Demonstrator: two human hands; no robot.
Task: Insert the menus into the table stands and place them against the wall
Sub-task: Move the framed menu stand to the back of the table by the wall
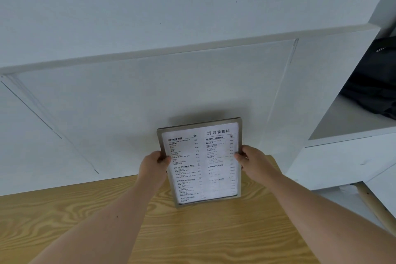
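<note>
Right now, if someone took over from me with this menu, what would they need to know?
Left hand: gripping the left edge of the menu stand.
Right hand: gripping its right edge.
The menu is already inside the stand, upright, its bottom edge at the wooden table, close to the white wall; contact with the wall cannot be confirmed.
Done: this menu inserted.
Left: set it against the wall and let go. No other menus or stands in view.

Dim, cool, even light; soft shadow on wall (150, 92) above menu (201, 163). Small print blurry, edges w/ wide-angle bend.
</note>
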